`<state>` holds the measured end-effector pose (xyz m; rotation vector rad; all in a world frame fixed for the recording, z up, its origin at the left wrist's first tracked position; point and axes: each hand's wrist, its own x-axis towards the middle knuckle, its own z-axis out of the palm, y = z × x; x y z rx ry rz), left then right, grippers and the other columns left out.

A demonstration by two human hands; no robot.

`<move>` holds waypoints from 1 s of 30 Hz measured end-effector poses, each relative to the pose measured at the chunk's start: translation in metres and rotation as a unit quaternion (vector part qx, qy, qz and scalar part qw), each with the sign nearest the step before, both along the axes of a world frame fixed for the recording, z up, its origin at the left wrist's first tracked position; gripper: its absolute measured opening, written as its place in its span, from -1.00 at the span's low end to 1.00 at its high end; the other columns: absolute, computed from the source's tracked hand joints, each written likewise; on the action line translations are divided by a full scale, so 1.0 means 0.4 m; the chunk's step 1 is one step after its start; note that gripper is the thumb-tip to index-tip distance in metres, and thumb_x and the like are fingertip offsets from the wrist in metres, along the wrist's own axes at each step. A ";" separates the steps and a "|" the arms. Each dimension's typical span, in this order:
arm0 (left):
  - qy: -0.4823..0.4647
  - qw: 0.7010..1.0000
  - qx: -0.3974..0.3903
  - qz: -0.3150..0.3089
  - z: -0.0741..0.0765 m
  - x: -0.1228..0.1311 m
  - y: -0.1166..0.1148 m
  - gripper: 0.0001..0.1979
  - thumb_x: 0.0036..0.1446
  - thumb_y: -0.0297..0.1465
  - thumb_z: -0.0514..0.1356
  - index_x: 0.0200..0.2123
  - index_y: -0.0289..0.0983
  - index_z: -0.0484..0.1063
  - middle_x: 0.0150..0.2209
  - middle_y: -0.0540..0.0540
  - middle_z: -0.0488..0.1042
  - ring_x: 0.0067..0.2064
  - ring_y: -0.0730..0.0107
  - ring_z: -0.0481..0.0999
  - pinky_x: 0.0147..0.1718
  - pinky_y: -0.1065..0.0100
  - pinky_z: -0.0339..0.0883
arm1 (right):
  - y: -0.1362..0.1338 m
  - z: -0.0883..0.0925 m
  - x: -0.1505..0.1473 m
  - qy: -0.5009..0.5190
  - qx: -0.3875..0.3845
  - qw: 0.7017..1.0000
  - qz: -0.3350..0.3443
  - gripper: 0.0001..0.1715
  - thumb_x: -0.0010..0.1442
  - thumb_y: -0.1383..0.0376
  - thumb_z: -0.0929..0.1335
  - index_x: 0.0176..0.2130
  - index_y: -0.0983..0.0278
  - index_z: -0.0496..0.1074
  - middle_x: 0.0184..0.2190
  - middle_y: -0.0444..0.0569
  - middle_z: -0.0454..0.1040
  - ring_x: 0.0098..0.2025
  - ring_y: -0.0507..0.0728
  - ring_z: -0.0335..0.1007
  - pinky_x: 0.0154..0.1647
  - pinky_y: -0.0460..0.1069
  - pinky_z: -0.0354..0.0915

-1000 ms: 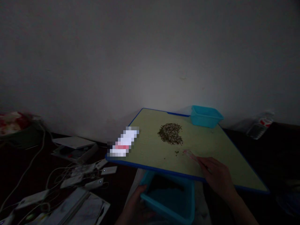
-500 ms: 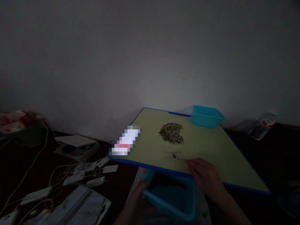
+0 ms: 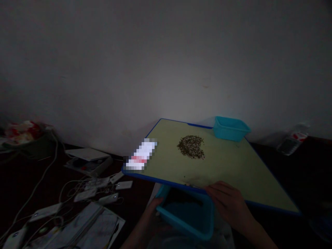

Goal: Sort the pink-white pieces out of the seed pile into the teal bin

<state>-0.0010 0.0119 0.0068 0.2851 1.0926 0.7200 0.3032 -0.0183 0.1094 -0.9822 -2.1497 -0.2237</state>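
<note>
Our left hand (image 3: 153, 211) clasps the rim of a rectangular blue plastic tub (image 3: 185, 224) under the pale-yellow, blue-edged tabletop (image 3: 236, 166); our right hand's (image 3: 227, 200) grip pinches a slim, blurred, pale tool (image 3: 194, 186) along the near edge, nearer us than the brown speckled grain heap (image 3: 191, 147).

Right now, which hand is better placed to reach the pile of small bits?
Probably the right hand: it's at the near edge of the table, while the left hand holds the lower blue bin.
</note>
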 end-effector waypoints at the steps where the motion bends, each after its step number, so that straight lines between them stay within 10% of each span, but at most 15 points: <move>1: 0.002 1.000 0.004 -0.002 0.004 0.001 -0.001 -0.23 0.13 -0.05 0.28 0.33 -0.25 0.24 -0.02 -0.32 0.62 0.02 -0.27 0.62 -0.08 -0.09 0.56 | -0.002 -0.001 0.000 0.000 0.003 1.000 0.002 -0.69 0.41 0.44 0.31 -0.02 0.26 0.63 -0.20 0.05 0.72 -0.26 0.15 0.68 -0.13 0.08 0.65; 18: 0.018 1.000 0.009 -0.011 0.013 0.000 -0.009 -0.23 0.14 -0.04 0.26 0.33 -0.26 0.23 -0.08 -0.33 0.64 -0.03 -0.24 0.64 -0.12 -0.04 0.56 | 0.061 -0.006 0.029 0.005 0.018 0.998 -0.068 -0.72 0.41 0.43 0.33 -0.09 0.27 0.65 -0.24 0.03 0.72 -0.28 0.18 0.67 -0.19 0.10 0.63; 30: 0.004 0.999 0.042 0.000 0.052 0.003 -0.030 -0.26 0.17 -0.04 0.24 0.32 -0.23 0.20 0.01 -0.34 0.60 -0.01 -0.26 0.63 -0.09 -0.09 0.55 | 0.009 0.047 -0.013 -0.006 -0.022 1.000 0.003 -0.71 0.44 0.41 0.31 -0.06 0.27 0.64 -0.25 0.03 0.71 -0.31 0.13 0.66 -0.21 0.03 0.61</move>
